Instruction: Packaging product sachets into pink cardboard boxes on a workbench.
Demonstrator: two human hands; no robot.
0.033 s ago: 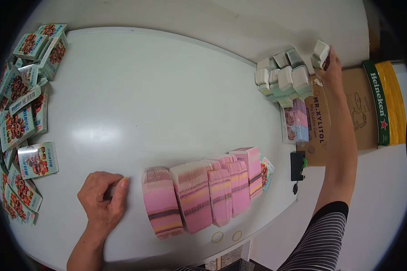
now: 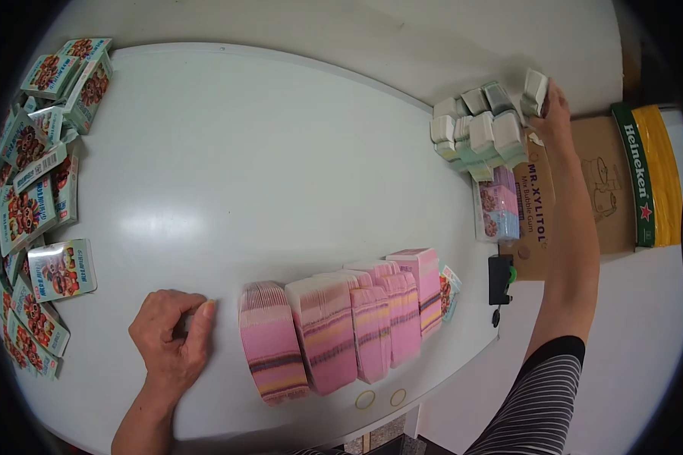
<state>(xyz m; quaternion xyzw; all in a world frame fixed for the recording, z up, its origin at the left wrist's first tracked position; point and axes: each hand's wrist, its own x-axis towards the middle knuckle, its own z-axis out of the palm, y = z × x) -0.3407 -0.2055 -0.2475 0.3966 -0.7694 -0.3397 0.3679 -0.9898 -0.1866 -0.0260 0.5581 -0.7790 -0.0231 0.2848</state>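
My left hand (image 2: 171, 337) rests on the white table (image 2: 243, 167) near its front edge, fingers curled in and thumb against the forefinger, with nothing seen in it. Just to its right stand several fanned stacks of pink striped flat packets (image 2: 334, 334). My right hand (image 2: 555, 114) reaches far to the right rear and grips a small white bundle (image 2: 535, 91) beside a cluster of white and pale green bundles (image 2: 478, 133) at the table's right edge.
Many flat packets with red and green prints (image 2: 30, 212) lie scattered along the table's left edge. A stack of colourful packets (image 2: 499, 205) stands below the white bundles. A brown cardboard box (image 2: 599, 182) sits past the right edge, and a small black object (image 2: 501, 279) hangs there.
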